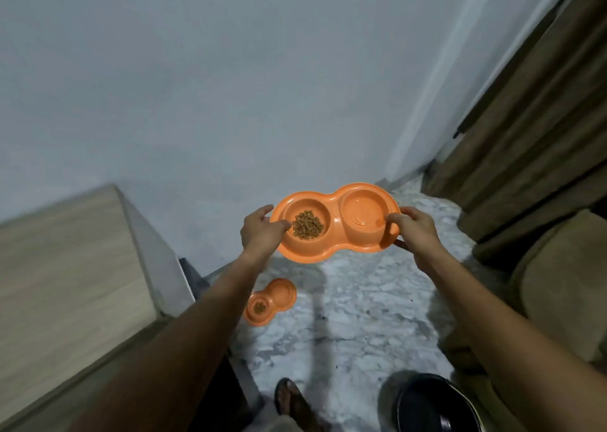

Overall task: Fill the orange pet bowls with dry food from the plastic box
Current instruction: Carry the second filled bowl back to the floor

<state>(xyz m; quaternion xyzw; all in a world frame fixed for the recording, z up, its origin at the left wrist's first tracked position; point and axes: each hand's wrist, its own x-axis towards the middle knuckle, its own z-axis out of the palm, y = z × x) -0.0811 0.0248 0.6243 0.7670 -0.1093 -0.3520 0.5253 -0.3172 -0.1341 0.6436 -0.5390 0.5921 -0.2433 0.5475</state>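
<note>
An orange double pet bowl [335, 231] is held up in the air in front of me, above the marble floor. My left hand [261, 231] grips its left rim and my right hand [415, 229] grips its right rim. Its left cup holds a small heap of brown dry food [307, 225]; its right cup is bare. A second orange double pet bowl [279, 295] lies on the floor below, with a little dry food [259, 307] in its near cup. The plastic box is not in view.
A light wooden cabinet top [65, 260] stands at the left. Brown curtains [532, 119] and a beige cushioned seat [565, 287] fill the right. A dark round object [430, 405] sits at the bottom right. My sandalled foot [292, 402] is on the marble floor [361, 316].
</note>
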